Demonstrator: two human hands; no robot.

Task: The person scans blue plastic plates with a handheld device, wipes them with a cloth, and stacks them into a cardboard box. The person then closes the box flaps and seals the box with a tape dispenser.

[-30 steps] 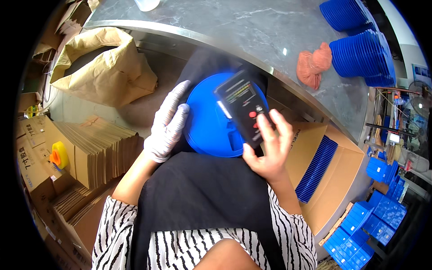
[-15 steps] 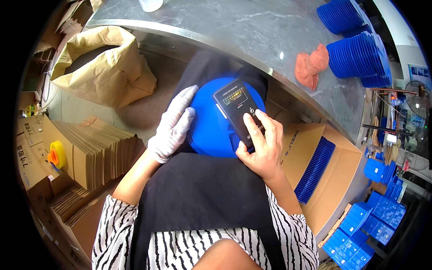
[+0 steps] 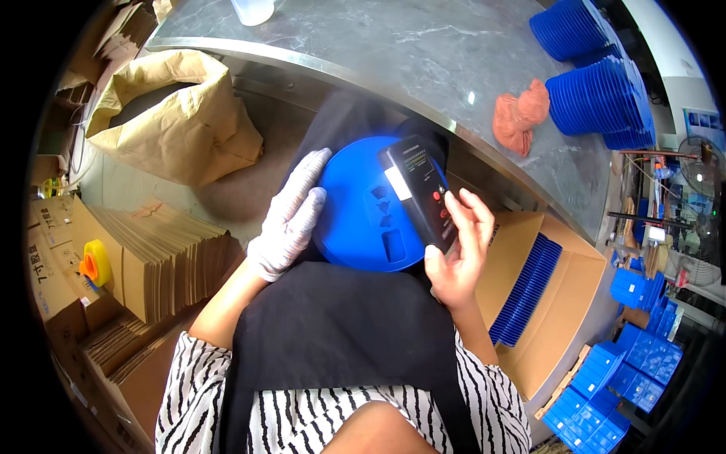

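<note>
A round blue plastic reel (image 3: 363, 216) with cut-out openings lies on my lap, against a black apron. My left hand (image 3: 291, 216), in a whitish knit glove, holds its left rim with the fingers stretched along the edge and the thumb apart. Over the reel's right side is a black handheld meter (image 3: 423, 193) with red buttons and a small display panel. My bare right hand (image 3: 463, 246) grips it at the lower end, thumb on one side and fingers on the other. The fingertips lie close to the buttons. The meter hides part of the reel.
An open carton (image 3: 556, 303) at the right holds a row of blue reels (image 3: 525, 291). Stacked blue reels (image 3: 594, 102) and an orange cloth bundle (image 3: 520, 117) sit on the grey table (image 3: 363, 38). At the left are a brown paper sack (image 3: 181, 125), flattened cardboard (image 3: 170, 257) and a tape roll (image 3: 96, 262).
My right hand and the meter have moved right, uncovering the reel's openings. The yellow lights on the meter's panel no longer show lit. My left hand stays at the rim.
</note>
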